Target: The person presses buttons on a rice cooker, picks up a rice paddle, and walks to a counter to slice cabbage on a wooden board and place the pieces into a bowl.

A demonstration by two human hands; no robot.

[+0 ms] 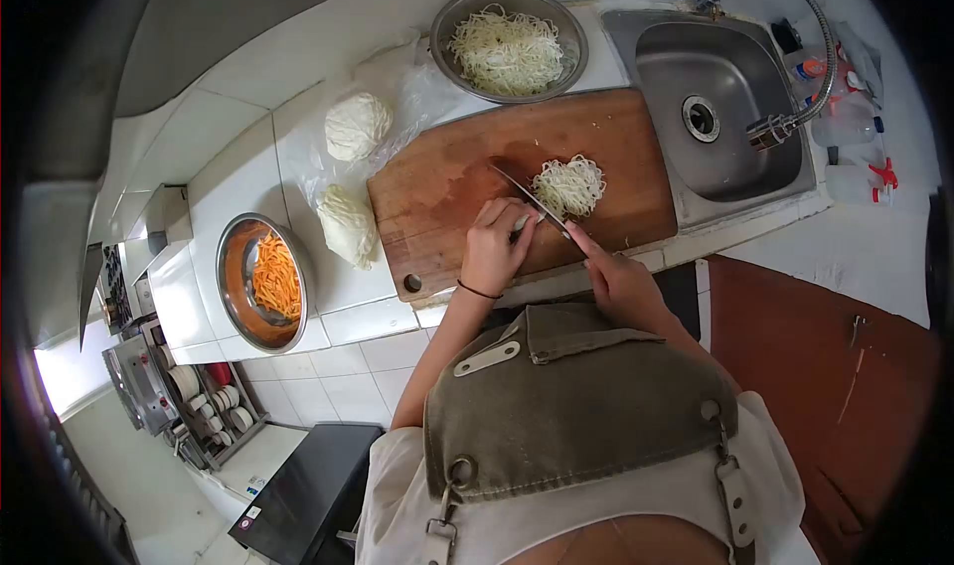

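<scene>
My right hand is closed round the handle of a knife, whose blade points up and left over the wooden cutting board. Closed fingers of my left hand press a small pale piece of cabbage on the board, just left of the blade. Right of the blade lies a pile of shredded cabbage. Left of the board, a cut cabbage chunk and a rounder cabbage piece rest on clear plastic.
A metal bowl of shredded cabbage stands behind the board. At the left is a bowl of orange shreds. The steel sink, with a flexible faucet, adjoins the board's right. Bottles stand beyond it.
</scene>
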